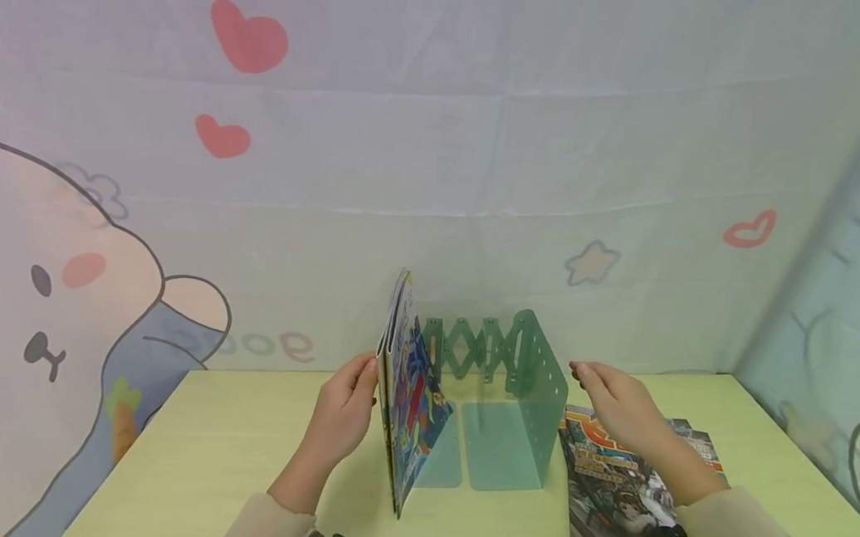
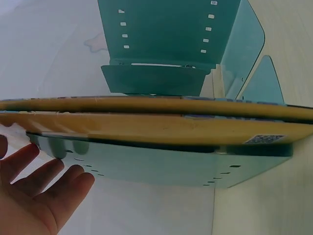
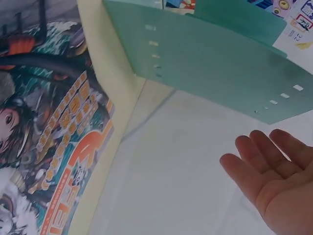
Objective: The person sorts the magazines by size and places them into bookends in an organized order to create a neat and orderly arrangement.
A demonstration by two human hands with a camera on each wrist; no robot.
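A green metal expandable bookend (image 1: 543, 409) stands on the table, with a folding lattice at its back. Two thin illustrated books (image 1: 415, 405) stand upright along its left side. My left hand (image 1: 345, 408) is at their left; in the left wrist view its loosely bent fingers (image 2: 58, 188) are at the outer face of the bookend's left panel (image 2: 146, 164), seemingly touching its edge. My right hand (image 1: 626, 407) hovers just right of the right panel (image 3: 205, 68). Its fingers (image 3: 259, 152) are extended, apart from the panel, and hold nothing.
Overlapping illustrated magazines (image 1: 609, 497) lie flat on the table's right part, beneath my right forearm. The pale yellow table (image 1: 239, 430) backs onto a printed cloth (image 1: 377, 173), with another cloth at the right.
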